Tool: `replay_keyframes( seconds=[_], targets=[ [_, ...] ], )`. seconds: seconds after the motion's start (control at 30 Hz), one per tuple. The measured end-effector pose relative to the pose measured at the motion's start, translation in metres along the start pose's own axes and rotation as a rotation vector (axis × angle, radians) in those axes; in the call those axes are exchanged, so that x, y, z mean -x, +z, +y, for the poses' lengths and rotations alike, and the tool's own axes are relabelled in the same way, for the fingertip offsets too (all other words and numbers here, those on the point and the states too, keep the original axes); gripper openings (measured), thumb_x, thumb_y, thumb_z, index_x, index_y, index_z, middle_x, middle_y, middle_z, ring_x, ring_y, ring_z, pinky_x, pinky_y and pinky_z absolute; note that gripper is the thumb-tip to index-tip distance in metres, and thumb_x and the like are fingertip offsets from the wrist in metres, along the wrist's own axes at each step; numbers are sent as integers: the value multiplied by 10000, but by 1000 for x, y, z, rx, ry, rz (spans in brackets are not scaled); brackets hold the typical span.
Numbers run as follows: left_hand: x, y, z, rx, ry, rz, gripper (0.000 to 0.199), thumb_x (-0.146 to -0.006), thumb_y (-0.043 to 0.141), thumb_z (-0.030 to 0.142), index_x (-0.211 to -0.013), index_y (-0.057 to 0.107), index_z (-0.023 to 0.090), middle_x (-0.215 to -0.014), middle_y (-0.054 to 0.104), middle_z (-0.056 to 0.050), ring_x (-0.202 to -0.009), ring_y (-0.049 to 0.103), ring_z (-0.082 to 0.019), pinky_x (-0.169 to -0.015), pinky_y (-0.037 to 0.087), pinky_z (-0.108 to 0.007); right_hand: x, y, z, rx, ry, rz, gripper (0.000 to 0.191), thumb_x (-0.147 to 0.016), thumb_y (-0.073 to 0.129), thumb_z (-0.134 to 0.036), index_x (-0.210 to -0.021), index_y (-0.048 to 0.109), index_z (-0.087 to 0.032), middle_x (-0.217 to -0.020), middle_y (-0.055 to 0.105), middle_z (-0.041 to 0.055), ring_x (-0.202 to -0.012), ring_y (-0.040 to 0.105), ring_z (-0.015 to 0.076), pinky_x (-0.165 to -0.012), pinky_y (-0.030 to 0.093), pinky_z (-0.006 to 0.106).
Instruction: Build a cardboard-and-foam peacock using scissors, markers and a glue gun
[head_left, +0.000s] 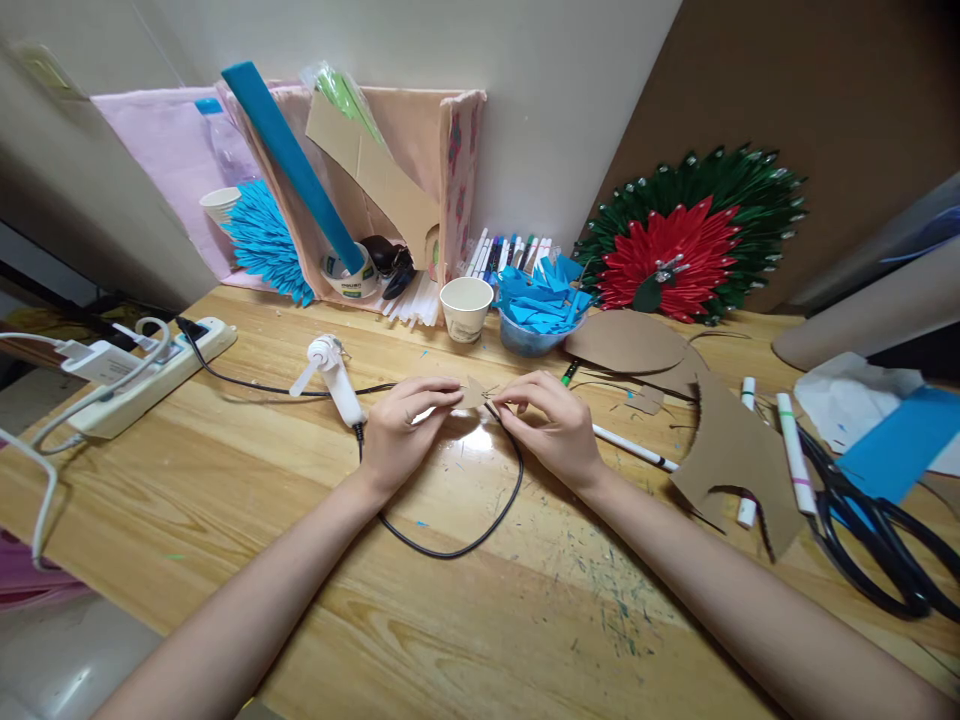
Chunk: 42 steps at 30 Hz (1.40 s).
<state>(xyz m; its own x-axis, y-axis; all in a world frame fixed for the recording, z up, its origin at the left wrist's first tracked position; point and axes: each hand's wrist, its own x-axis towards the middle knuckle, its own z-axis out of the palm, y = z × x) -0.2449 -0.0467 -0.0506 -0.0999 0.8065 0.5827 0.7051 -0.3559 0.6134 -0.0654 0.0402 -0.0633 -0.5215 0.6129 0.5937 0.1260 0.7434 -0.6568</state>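
Cardboard scrap [474,393], small and brown, sits pinched in the left hand [405,428]. The right hand [555,425] curls at its edge, grip unclear, near a thin black cable [448,556].

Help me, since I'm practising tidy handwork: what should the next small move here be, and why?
Probably ease the thin black cable aside with the right hand. It loops over the pale wooden table and passes close by that hand, so it could snag. The left hand might steady the small brown piece, seemingly cardboard, which shows between the two hands.
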Motion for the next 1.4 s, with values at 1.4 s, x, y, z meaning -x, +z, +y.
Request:
replay_keyframes(
  seconds=[1.4],
  targets=[
    [-1, 0, -1, 20, 24, 29, 166, -810, 577, 130, -894, 699, 205, -948, 704, -52, -898, 644, -157, -824, 504, -304, -3, 0, -3, 124, -44, 20, 211, -773, 622, -214, -982, 627, -235, -1015, 635, 65, -987, 551, 230, -871, 424, 419]
  ],
)
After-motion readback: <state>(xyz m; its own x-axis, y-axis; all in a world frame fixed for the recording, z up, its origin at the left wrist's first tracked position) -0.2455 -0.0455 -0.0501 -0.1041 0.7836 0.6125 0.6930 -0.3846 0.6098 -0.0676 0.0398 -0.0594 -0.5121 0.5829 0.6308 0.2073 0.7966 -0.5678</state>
